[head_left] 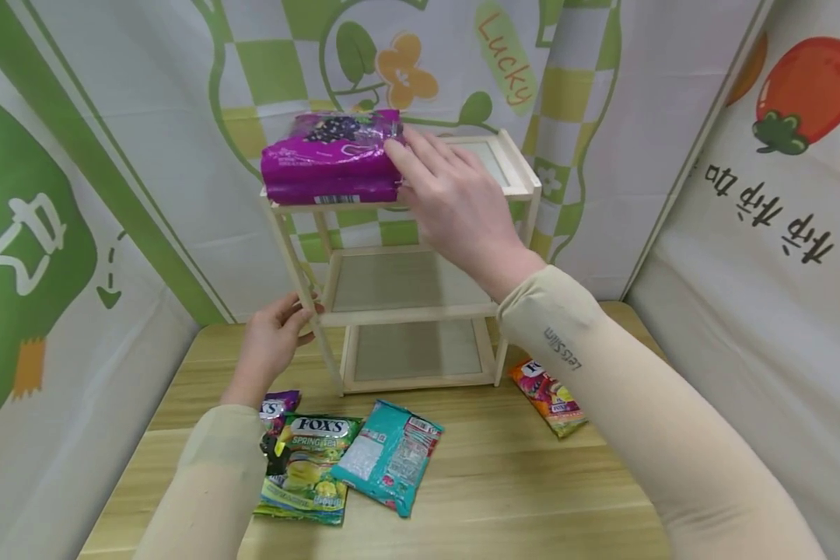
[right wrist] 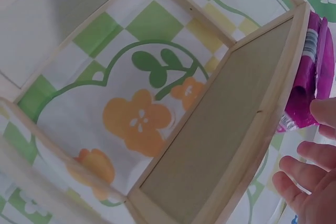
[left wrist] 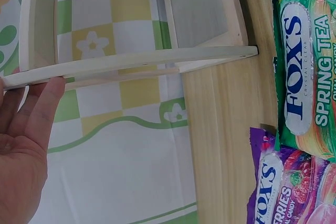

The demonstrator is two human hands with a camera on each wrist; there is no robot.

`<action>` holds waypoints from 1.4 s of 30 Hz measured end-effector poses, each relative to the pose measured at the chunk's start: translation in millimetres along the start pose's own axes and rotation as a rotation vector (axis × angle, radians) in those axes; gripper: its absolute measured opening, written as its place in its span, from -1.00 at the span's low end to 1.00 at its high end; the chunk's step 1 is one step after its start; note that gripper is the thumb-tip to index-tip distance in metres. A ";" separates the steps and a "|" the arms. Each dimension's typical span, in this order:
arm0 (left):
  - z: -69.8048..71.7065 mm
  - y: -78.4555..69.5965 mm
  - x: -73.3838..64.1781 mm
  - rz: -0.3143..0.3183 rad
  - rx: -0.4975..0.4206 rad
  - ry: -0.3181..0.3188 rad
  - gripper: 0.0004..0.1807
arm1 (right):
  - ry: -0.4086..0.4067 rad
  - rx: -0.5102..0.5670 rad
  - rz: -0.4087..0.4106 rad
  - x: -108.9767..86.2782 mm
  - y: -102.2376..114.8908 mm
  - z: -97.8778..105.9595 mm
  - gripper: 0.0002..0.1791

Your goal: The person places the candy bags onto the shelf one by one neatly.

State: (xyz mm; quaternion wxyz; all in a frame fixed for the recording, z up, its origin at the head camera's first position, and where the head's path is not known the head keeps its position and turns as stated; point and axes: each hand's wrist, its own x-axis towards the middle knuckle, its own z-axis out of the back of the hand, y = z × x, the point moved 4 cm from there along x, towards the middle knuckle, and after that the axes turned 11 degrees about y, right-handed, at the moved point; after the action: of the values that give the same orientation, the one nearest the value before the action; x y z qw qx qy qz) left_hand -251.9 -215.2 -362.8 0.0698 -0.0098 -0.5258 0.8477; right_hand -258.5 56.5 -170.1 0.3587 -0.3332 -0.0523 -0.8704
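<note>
A three-tier wooden rack [head_left: 409, 314] stands on the table. On the left of its top tier lies a purple candy bag [head_left: 332, 159] with grapes printed on it. My right hand [head_left: 462, 198] reaches over the top tier, its extended fingers touching the bag's right end. In the right wrist view, one digit of that hand [right wrist: 310, 171] meets the purple bag [right wrist: 304, 85] while the other fingers stay apart from it. Lower down, my left hand [head_left: 269, 338] holds the rack's left front post; the left wrist view shows its fingers [left wrist: 44, 108] against that post [left wrist: 136, 59].
In front of the rack lie a green Fox's Spring Tea bag [head_left: 308, 474], a teal bag [head_left: 392, 455] and a purple Fox's berries bag [left wrist: 283, 187]. An orange-red Fox's bag [head_left: 549, 397] lies beyond the rack's right side. Printed fabric walls [head_left: 728, 233] surround the wooden table [head_left: 504, 498].
</note>
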 end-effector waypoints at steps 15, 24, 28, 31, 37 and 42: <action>-0.7 0.1 0.3 -0.001 -0.003 0.004 -0.53 | -0.060 -0.020 0.012 -26.0 -26.5 6.6 -0.51; -0.2 0.7 0.3 -0.002 -0.019 0.015 -0.52 | -0.085 0.006 0.052 -38.2 -34.1 5.6 -0.57; -0.4 0.0 -0.2 -0.003 -0.015 0.017 -0.52 | -0.065 0.029 0.058 -44.2 -36.1 5.0 -0.56; -0.7 -0.4 -0.5 0.000 -0.013 0.018 -0.51 | -0.058 0.054 0.083 -49.8 -37.0 4.3 -0.55; -1.2 0.7 -0.4 0.000 -0.013 0.014 -0.51 | -0.081 0.075 0.155 -60.2 -37.8 1.6 -0.58; -1.6 0.5 -1.1 -0.005 -0.017 0.015 -0.52 | -0.083 0.080 0.191 -69.1 -37.2 -0.7 -0.56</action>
State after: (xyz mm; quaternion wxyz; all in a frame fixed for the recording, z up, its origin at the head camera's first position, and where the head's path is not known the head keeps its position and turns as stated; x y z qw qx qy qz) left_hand -250.6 -214.1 -364.0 0.0757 -0.0152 -0.5326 0.8428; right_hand -247.4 124.5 -207.8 0.4505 -0.3575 -0.0700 -0.8151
